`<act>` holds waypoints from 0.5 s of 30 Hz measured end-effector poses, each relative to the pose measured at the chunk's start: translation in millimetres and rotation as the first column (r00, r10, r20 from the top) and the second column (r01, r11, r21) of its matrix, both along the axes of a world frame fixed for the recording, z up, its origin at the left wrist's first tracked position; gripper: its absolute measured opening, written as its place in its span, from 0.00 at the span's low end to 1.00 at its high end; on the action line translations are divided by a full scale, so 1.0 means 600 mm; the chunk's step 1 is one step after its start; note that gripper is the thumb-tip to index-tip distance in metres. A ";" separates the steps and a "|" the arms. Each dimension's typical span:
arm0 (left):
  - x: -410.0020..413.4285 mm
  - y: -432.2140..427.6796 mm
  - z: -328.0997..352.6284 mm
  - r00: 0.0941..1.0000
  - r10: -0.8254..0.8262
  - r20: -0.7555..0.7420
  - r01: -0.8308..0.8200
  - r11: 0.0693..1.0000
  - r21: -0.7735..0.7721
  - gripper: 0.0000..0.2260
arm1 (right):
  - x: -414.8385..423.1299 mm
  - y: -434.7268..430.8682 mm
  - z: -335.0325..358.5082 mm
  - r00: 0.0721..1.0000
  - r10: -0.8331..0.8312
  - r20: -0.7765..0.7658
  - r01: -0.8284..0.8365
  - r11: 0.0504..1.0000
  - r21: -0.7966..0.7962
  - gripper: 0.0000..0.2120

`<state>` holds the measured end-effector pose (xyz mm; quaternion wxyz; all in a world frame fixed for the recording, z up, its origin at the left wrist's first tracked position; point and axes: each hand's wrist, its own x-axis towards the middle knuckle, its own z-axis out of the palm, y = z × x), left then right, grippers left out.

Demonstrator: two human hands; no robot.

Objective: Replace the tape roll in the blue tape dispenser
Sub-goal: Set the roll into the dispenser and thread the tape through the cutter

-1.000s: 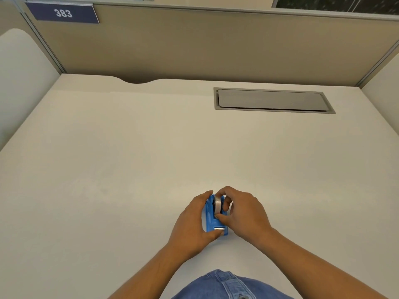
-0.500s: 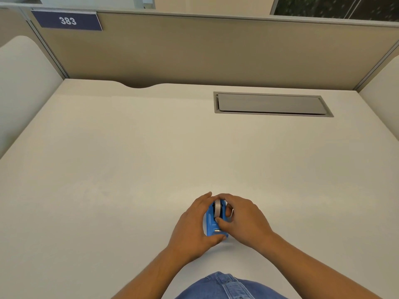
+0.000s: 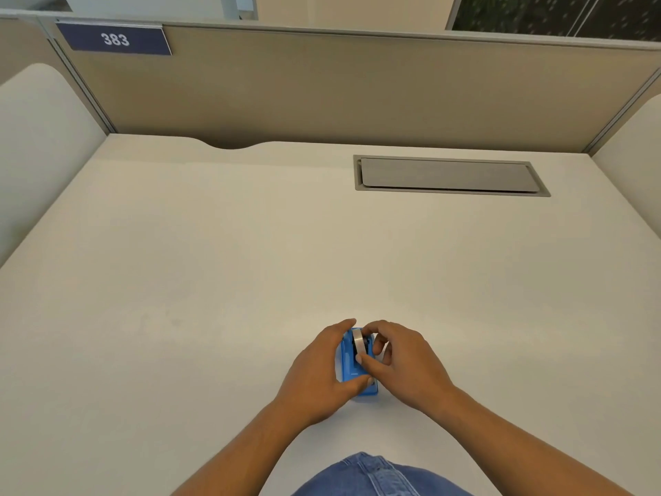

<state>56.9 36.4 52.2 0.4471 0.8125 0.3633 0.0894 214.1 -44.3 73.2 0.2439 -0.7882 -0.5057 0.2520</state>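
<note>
The blue tape dispenser (image 3: 348, 366) stands on the near part of the white table (image 3: 214, 281). The left hand (image 3: 318, 374) has its grip closed around the dispenser's left side. The right hand (image 3: 400, 363) pinches the tape roll (image 3: 358, 343) seated in it, hiding the right side. A grey cable hatch (image 3: 450, 175) lies well apart, before the partition (image 3: 357, 87) with its 383 sign (image 3: 114, 39).

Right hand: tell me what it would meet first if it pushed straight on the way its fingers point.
The right hand points left, toward the left hand. Its fingertips already pinch the tape roll in the blue tape dispenser, so the roll comes first, then probably the left hand bracing the dispenser's far side.
</note>
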 end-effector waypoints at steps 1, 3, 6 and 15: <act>0.000 0.002 0.000 1.000 0.002 0.001 -0.002 1.000 -0.006 0.38 | 0.000 0.001 -0.001 1.000 -0.013 0.002 0.013 1.000 0.006 0.15; 0.000 0.005 0.000 1.000 0.005 -0.001 -0.005 1.000 -0.011 0.38 | 0.000 0.003 -0.004 0.998 -0.060 -0.015 0.060 0.998 0.012 0.15; 0.004 0.006 0.000 0.999 0.028 -0.016 -0.028 0.999 0.018 0.35 | -0.001 0.009 -0.007 0.993 -0.110 -0.034 0.111 0.994 0.017 0.15; 0.021 0.009 -0.006 0.990 0.129 -0.056 -0.123 0.987 0.101 0.28 | 0.003 0.013 -0.006 0.979 -0.158 -0.132 0.160 0.987 0.006 0.11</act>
